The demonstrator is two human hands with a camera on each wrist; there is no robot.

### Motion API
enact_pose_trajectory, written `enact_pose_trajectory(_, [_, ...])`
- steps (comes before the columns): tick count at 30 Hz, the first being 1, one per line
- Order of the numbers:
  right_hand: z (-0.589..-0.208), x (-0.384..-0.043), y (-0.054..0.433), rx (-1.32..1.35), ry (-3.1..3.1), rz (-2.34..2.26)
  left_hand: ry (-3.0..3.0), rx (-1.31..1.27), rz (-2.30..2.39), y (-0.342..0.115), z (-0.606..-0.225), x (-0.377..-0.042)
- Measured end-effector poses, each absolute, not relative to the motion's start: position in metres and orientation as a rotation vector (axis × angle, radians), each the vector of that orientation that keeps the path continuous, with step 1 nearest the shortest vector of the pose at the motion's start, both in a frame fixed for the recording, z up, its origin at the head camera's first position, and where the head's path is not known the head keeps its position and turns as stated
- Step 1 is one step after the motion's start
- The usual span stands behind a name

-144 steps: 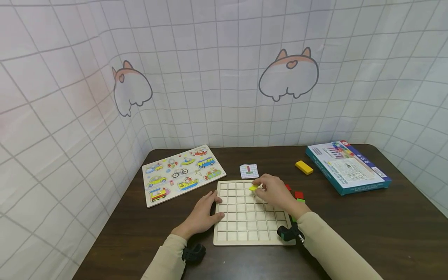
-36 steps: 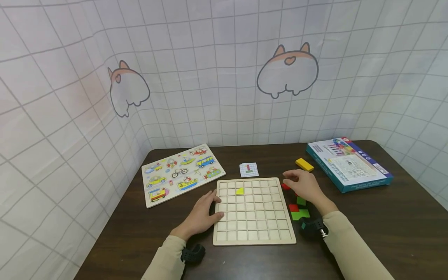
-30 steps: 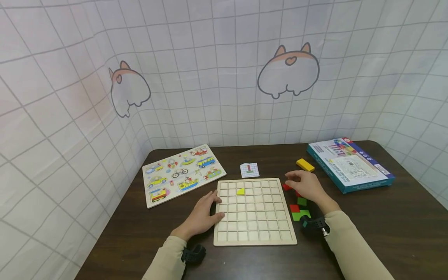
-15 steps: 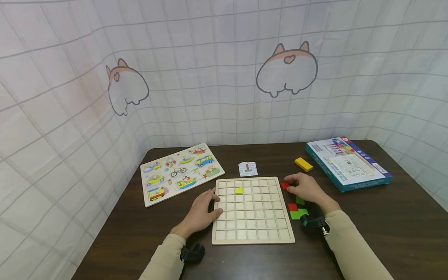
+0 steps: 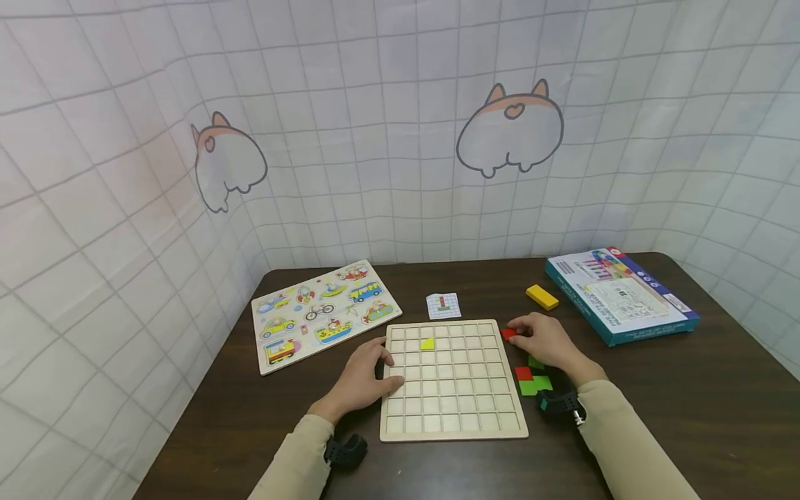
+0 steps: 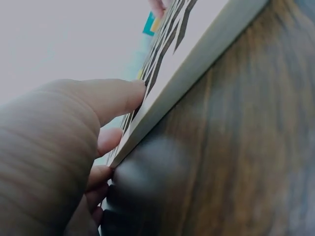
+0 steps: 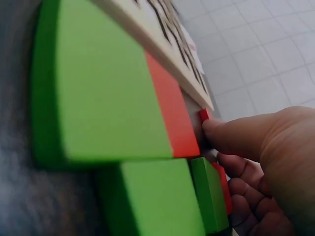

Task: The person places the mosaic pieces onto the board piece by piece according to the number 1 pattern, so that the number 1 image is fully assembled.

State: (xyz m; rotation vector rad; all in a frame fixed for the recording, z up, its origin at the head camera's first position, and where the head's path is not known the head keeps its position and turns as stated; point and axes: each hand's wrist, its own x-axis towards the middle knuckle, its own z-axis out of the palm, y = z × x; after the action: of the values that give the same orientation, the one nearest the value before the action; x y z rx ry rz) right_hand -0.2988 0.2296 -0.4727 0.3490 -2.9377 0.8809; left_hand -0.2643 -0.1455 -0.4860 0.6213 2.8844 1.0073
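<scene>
A pale wooden grid board [image 5: 459,405] lies on the table with one yellow piece [image 5: 428,344] in its upper left part. At the board's left edge rests my left hand [image 5: 356,380], thumb on the rim and relaxed fingers touching the side. Beyond the upper right corner, my right hand [image 5: 546,342] pinches a small red block [image 5: 509,334] between thumb and fingers. In the right wrist view the thumb presses that red block [image 7: 204,115], mostly hidden. Close below lie green blocks [image 7: 106,93] and another red block [image 7: 172,105]; the palm partly covers a further green and red block.
A pattern card [image 5: 443,305] lies behind the board. To the left is a picture puzzle board [image 5: 325,316] with vehicles. A yellow block [image 5: 542,297] and a teal-sided box [image 5: 625,295] stand at the back right, before a gridded curtain.
The yellow piece, earlier in my right hand, now sits on the board. My right hand has moved right and taken hold of the red block. The left hand has stayed at the board's edge.
</scene>
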Motion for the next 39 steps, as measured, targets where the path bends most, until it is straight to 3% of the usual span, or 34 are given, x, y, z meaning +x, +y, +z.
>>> enact_pose_trajectory(17, [-0.464, -0.297, 0.23, 0.323, -2.915, 0.816, 2.889, 0.63, 1.057, -0.145, -0.484, -0.258])
enact_pose_trajectory(39, [-0.468, -0.282, 0.166, 0.481, -2.831, 0.993, 2.886, 0.628, 1.057, -0.146, -0.487, -0.259])
